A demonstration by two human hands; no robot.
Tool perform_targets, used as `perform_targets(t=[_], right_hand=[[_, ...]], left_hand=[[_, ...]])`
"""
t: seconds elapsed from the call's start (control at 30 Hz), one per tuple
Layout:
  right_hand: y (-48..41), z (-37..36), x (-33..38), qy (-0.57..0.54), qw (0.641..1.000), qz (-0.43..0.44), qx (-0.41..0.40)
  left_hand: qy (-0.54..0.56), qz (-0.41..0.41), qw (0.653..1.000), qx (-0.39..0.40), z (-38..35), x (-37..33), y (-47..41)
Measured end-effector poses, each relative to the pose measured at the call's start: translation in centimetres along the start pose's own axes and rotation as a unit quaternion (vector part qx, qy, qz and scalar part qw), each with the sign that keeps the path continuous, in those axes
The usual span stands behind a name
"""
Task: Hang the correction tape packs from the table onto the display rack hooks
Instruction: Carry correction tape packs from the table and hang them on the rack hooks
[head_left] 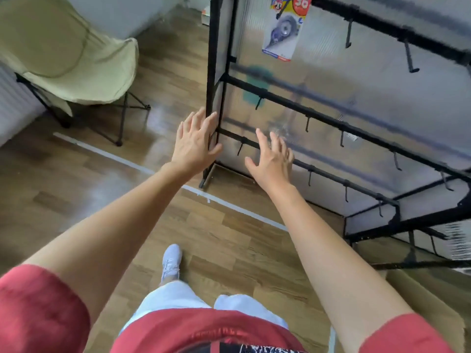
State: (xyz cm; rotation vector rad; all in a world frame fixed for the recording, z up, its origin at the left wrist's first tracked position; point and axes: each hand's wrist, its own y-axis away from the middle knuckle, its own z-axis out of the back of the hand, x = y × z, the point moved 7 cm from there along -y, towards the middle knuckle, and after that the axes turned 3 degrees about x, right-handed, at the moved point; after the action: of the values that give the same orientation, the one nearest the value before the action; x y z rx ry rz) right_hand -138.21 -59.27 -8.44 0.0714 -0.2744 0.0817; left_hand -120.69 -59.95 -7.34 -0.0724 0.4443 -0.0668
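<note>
One correction tape pack (pixel 285 29) hangs near the top left of the black display rack (pixel 300 108), its card printed red, yellow and blue. Several bare black hooks (pixel 410 57) stick out from the rack's crossbars. My left hand (pixel 196 143) is stretched out with fingers spread, in front of the rack's left upright post. My right hand (pixel 272 159) is also spread and holds nothing, in front of the lowest bars. No table and no other packs are in view.
A pale green folding chair (pixel 68 62) stands at the left on the wooden floor. A white tape line (pixel 142 169) runs across the floor past the rack's foot. A cardboard box (pixel 428 296) sits low at the right. My white shoe (pixel 171 262) is below.
</note>
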Motion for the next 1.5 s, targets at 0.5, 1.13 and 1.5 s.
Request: perform_targets(t=[0.5, 1.13, 1.5], right_hand=[[5.8, -7.1, 19.4, 0.007, 0.965, 0.226, 0.134], [7.5, -14.8, 55.1, 0.037, 0.870, 0.468, 0.152], [1.4, -18.5, 74.9, 0.053, 0.797, 0.576, 0.174]], left_hand=[[0.002, 0.264, 0.961, -0.079, 7.9, 15.2, 18.9], [-0.002, 0.438, 0.879, -0.185, 23.2, 41.4, 30.3], [-0.012, 0.526, 0.815, -0.240, 30.9, 56.0, 28.5]])
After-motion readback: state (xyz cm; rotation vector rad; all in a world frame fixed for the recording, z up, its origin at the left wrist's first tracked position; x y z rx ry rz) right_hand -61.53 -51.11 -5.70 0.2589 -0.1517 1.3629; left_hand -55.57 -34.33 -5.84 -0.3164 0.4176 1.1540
